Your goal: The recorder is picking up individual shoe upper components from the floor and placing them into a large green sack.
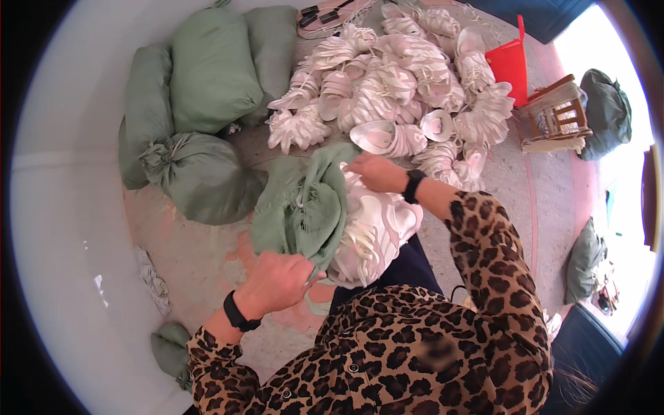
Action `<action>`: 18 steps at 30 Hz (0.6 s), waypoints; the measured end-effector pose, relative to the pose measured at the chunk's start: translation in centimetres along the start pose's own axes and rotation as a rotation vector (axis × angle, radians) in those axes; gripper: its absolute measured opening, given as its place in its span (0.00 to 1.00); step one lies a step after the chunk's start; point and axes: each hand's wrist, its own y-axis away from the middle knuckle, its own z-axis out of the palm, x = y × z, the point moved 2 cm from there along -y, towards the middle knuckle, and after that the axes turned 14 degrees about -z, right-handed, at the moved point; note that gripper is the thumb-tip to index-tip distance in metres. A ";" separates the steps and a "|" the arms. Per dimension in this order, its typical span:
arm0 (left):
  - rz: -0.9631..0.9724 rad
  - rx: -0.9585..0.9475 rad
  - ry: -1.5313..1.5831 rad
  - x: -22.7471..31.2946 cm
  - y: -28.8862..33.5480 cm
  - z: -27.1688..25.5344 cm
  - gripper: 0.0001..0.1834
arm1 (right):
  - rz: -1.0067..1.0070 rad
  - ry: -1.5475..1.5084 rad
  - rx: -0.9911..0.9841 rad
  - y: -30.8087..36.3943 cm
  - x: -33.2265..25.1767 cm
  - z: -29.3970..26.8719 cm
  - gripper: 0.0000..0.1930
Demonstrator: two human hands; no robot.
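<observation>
A green woven sack (297, 200) hangs in front of me with frayed threads on its side. My left hand (280, 280) is closed on its near edge. My right hand (377, 173) is closed at the sack's far edge, fingers curled over the rim, fingertips partly hidden. Between my hands, against the sack's mouth and above my lap, sits a bundle of white shoe uppers (373, 232) packed one inside another. How far the bundle reaches into the sack is hidden. A large heap of similar nested uppers (384, 79) lies on the floor just beyond my right hand.
Several full green sacks (214, 66) stand at the far left, one tied sack (200, 176) nearest. A red container (508, 69) and a small wooden stool (564, 114) are at the right. A smaller green bag (171, 349) lies lower left, beside the white wall (69, 228).
</observation>
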 end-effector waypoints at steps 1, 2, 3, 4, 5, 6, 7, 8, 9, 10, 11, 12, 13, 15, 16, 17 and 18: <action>0.005 -0.041 -0.056 0.2 0.6 -0.6 0.14 | -0.044 -0.015 -0.009 -1.2 0.1 1.3 0.16; -0.007 -0.043 -0.062 0.2 1.2 -1.2 0.14 | -0.089 -0.028 -0.018 -2.3 0.1 2.4 0.16; -0.060 -0.097 -0.035 0.2 2.0 -1.7 0.12 | -0.107 -0.039 -0.018 -3.5 0.0 3.6 0.16; -0.105 -0.148 -0.005 0.0 2.9 -2.0 0.11 | -0.212 -0.019 -0.089 -4.3 -0.2 4.6 0.15; -0.115 -0.143 -0.010 -0.2 3.9 -2.3 0.11 | -0.316 0.005 -0.160 -4.7 -0.4 5.5 0.14; -0.184 -0.051 -0.019 -0.4 5.1 -2.6 0.10 | -0.328 0.005 -0.160 -4.6 0.3 7.1 0.14; -0.244 0.045 -0.028 -0.6 6.1 -2.9 0.10 | -0.296 -0.008 -0.286 -3.9 1.5 9.0 0.13; -0.243 0.053 -0.026 -1.1 7.2 -2.6 0.10 | -0.256 -0.020 -0.415 -2.9 2.3 10.0 0.12; -0.373 0.186 0.034 -2.2 9.0 -2.4 0.11 | -0.145 -0.131 -0.419 -1.9 1.9 9.4 0.12; -0.499 0.323 0.094 -2.7 10.1 -2.5 0.11 | -0.032 -0.237 -0.421 -0.7 1.1 8.2 0.12; -0.511 0.339 0.090 -2.3 10.3 -2.6 0.11 | -0.021 -0.327 -0.347 0.3 0.4 7.3 0.12; -0.672 0.287 0.212 -2.8 10.4 -2.1 0.12 | 0.010 -0.411 -0.275 1.9 0.1 6.8 0.12; -0.832 0.231 0.326 -3.1 10.4 -1.9 0.14 | 0.062 -0.437 -0.242 3.3 -0.2 6.7 0.12; -0.839 0.266 0.308 -3.8 9.4 -0.6 0.15 | 0.150 -0.475 -0.210 5.9 -0.5 6.9 0.12; -0.833 0.278 0.300 -4.7 8.5 0.5 0.16 | 0.207 -0.483 -0.209 7.5 -0.1 7.2 0.12; -0.898 0.310 0.265 -5.3 7.9 1.2 0.16 | 0.195 -0.482 -0.213 8.2 -0.1 7.1 0.12; -0.894 0.313 0.271 -6.0 6.7 1.5 0.16 | 0.283 -0.480 -0.136 9.3 0.2 6.7 0.12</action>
